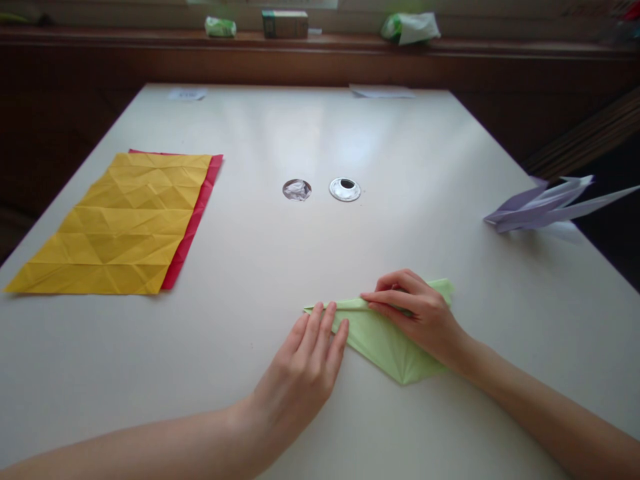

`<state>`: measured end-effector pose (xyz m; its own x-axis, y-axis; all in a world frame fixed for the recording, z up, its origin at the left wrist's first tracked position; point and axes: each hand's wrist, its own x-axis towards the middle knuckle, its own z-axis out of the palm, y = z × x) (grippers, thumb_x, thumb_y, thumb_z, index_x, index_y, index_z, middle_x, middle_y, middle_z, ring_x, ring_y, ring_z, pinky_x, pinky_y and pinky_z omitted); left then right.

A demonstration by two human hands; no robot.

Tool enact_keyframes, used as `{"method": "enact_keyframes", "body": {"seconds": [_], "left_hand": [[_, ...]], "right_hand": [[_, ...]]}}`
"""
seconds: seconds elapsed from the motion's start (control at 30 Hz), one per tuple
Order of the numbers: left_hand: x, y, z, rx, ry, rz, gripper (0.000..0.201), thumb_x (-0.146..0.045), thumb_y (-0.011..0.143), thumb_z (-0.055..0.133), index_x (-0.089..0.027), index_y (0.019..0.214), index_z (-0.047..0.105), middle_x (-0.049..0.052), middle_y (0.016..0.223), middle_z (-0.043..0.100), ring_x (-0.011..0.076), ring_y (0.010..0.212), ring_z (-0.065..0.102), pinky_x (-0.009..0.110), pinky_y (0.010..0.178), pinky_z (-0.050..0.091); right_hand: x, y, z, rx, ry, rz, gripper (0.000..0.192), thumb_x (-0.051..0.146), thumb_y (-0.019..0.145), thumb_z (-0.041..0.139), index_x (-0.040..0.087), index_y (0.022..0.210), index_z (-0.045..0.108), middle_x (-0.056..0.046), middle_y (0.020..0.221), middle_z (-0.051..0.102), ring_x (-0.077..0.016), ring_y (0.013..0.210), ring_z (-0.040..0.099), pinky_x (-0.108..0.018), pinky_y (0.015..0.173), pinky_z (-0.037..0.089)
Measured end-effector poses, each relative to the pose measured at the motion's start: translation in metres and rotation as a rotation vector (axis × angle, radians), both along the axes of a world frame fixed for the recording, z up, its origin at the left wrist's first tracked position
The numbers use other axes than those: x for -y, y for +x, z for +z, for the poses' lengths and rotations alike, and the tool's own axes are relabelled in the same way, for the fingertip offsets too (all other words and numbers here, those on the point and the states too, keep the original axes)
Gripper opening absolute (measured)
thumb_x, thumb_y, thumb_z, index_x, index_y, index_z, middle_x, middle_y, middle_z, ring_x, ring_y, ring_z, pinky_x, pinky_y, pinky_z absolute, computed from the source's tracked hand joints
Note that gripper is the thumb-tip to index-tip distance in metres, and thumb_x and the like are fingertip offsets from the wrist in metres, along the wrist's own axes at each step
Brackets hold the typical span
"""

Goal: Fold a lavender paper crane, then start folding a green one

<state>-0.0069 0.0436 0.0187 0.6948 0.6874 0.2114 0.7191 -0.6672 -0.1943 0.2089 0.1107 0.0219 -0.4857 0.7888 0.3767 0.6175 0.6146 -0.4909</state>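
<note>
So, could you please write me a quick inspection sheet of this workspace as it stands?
Surface: white table, glossy, with an open round hole and a metal-ringed grommet at its middle.
Job's things: green folded paper, flat on the table, pointed at the near end.
Clutter: creased yellow sheet lying on a red sheet at left; lilac folded paper model at the right edge; two paper slips at the far edge.
Hands: left hand flat, fingertips on the green paper's left tip; right hand pressing its upper fold.
Cables: nothing seen.
Surroundings: dark wooden ledge with a small box and green-white packets.
</note>
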Motion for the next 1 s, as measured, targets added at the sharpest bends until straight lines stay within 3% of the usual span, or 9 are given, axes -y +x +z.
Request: {"method": "enact_keyframes", "body": {"seconds": [0.37,0.6,1.0], "left_hand": [[-0.0039,-0.0018,0.0018,0.048,-0.079,0.012,0.040,-0.020,0.085,0.044,-0.014,0.124,0.048,0.012,0.131,0.048,0.0260,0.115,0.049,0.037,0.089,0.044],[0.0026,0.0003,0.0054,-0.008,-0.050,0.097,0.043,-0.024,0.087,0.043,-0.016,0.128,0.045,0.009,0.134,0.046,0.0270,0.116,0.048,0.039,0.092,0.042],[-0.0006,-0.0010,0.0081,0.008,-0.098,0.081,0.041,-0.022,0.086,0.045,-0.017,0.127,0.046,0.009,0.133,0.047,0.0283,0.115,0.049,0.038,0.086,0.046]], "right_hand": [[0.0010,0.0013,-0.0012,0.003,-0.015,-0.002,0.016,0.014,0.081,0.057,0.021,0.089,0.069,-0.005,0.078,0.058,-0.0137,0.074,0.052,-0.028,0.064,0.048],[0.0011,0.0016,-0.0005,-0.004,-0.004,0.007,0.016,0.014,0.081,0.057,0.021,0.089,0.069,-0.005,0.077,0.058,-0.0138,0.075,0.052,-0.028,0.064,0.047],[0.0015,0.0022,-0.0003,0.005,-0.010,0.000,0.015,0.015,0.081,0.057,0.021,0.088,0.069,-0.005,0.078,0.058,-0.0139,0.075,0.053,-0.028,0.065,0.048]]}}
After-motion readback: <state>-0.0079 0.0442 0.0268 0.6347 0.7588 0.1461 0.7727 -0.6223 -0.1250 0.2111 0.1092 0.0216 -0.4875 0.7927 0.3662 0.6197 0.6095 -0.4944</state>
